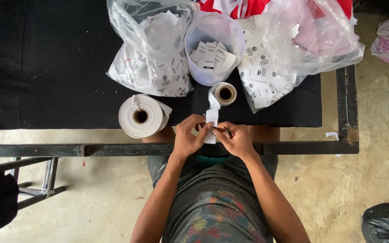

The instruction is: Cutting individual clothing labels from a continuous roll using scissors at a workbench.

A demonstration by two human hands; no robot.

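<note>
We are mid-cut on white label strip (212, 118), trailing from small roll (225, 93) at table edge (113, 149). Left hand (187, 137) pinches strip; right hand (237, 139) grips small scissors (223, 131). Next likely needs blades squared across strip.

Grey tee w/ multicolour print, arms bare.

We see soft, even daylight with faint shadows, mild glare on the clear plastic bags (149, 27), the black table (46, 67) swallowing detail, sharp focus centrally and slight wide-angle bending toward the edges.
</note>
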